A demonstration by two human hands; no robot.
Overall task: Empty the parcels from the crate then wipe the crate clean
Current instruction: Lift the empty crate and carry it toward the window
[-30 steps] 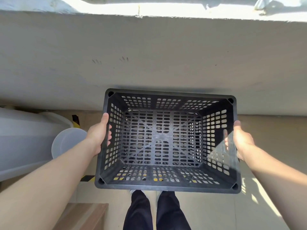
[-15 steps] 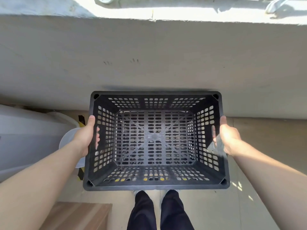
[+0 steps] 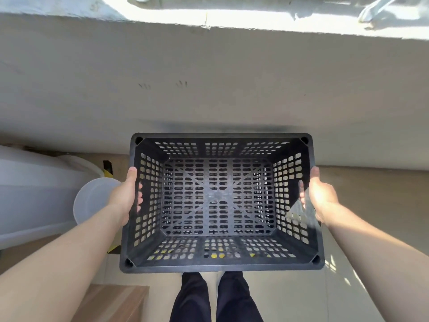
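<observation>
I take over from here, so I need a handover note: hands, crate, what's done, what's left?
Left hand grips the left wall of the black perforated plastic crate; right hand grips the right wall.
The crate is held in the air, opening upward.
Done: no parcels inside, so emptying looks finished.
Left: wiping the crate; no cloth is in view.

Hard sunlight overexposes the pale concrete ledge [image 3: 255, 18] far beyond the fingers [image 3: 301, 191] and glares on the right hand [image 3: 321, 196]; the left hand [image 3: 124, 198] lies shaded. Focus is sharp; edges bow.
</observation>
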